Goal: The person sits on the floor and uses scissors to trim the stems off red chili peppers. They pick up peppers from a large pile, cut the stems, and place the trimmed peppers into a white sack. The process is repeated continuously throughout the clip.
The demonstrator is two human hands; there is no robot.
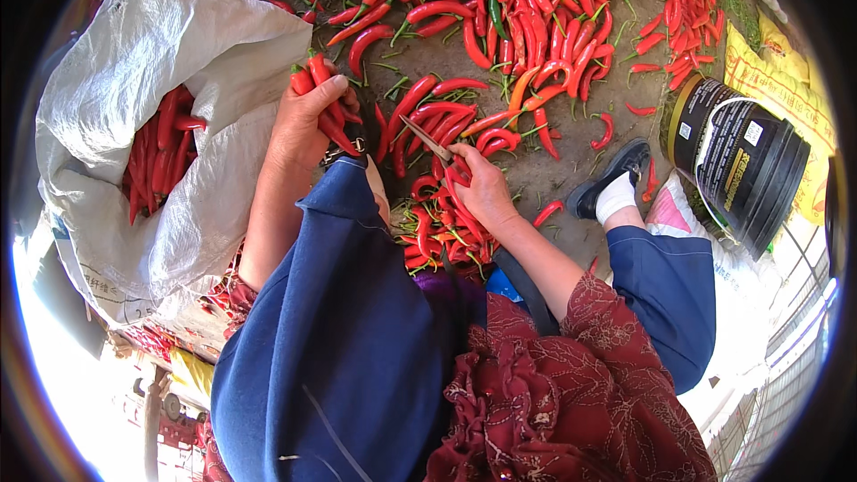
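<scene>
My left hand is closed around several red chili peppers, their tops poking out above the thumb. It is beside the rim of a white woven sack, which stands open at the left with red chilies inside. In my right hand is a pair of scissors with red handles; the blades point up and left. Below the scissors lies a group of loose red chilies. A heap of smaller chilies lies between my legs, partly hidden by my right hand and forearm.
A large pile of red chilies spreads over the ground ahead, with a green chili among them. Cut stems litter the concrete floor. At the right are a tilted black bucket and a yellow printed sack. My shoe rests near the bucket.
</scene>
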